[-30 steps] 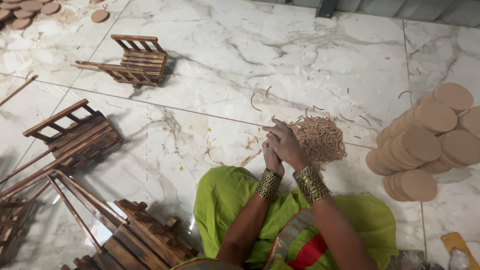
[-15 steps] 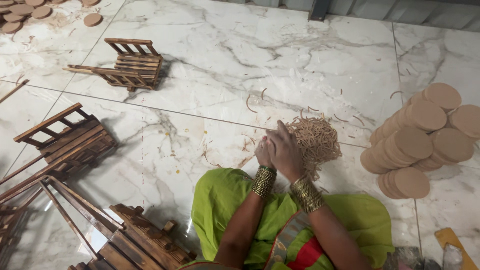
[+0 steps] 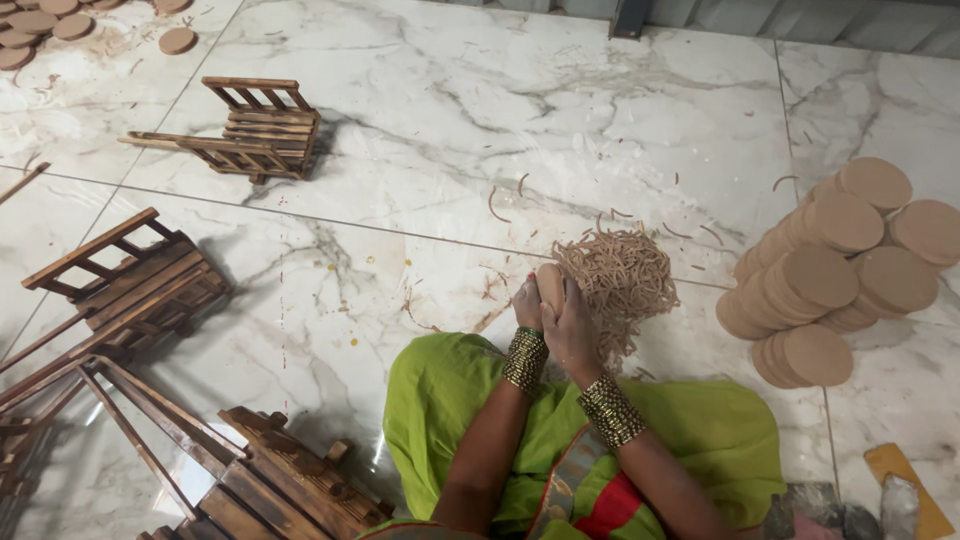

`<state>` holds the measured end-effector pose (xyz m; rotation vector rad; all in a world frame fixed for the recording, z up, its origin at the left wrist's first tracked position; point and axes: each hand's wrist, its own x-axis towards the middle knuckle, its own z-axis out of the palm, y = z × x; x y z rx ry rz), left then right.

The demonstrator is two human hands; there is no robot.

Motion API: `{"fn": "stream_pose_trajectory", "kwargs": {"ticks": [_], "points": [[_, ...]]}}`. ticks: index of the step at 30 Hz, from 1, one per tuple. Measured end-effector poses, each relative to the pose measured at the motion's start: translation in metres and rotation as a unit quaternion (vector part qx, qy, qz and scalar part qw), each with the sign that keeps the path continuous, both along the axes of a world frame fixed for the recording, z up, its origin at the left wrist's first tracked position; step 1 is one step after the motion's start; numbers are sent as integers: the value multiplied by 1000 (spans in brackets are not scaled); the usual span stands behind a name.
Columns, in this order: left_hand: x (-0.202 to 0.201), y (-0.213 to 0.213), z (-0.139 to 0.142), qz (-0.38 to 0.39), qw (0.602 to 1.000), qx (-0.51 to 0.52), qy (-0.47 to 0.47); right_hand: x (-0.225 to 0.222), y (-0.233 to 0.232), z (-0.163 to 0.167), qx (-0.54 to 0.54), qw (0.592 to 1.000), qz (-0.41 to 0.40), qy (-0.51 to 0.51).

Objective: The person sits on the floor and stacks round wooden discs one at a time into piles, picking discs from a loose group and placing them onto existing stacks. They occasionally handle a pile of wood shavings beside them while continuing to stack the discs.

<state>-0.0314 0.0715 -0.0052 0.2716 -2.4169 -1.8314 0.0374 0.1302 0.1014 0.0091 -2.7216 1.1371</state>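
Both my hands are clasped around a small round tan clay disc (image 3: 550,285), left hand (image 3: 528,303) and right hand (image 3: 572,325) fingers clamped on it, over my green lap. The tangled pile of tan strands (image 3: 620,280) lies just right of it on the marble floor (image 3: 400,200), nearer my right hand.

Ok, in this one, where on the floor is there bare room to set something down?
The widest bare marble floor lies between the small wooden rack and the stacked brown discs. A smaller patch sits between the left-side racks and the hands. Crowded: the strand heap beside the hands, the disc stacks, and the bottom-left wooden frames.
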Motion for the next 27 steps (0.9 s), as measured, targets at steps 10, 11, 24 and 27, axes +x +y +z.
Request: {"fn": "stream_pose_trajectory", "kwargs": {"ticks": [10,11,24,27], "points": [[6,12,8,-18,952,277,131,-46,41,24,-117,983,109,-86],[6,11,8,10,949,299,98,-50,44,22,-152,974,161,-58],[20,5,11,-14,985,116,127,-21,17,22,89,995,25,-36],[22,9,16,13,982,108,157,-43,58,21,4,989,124,-79]]}}
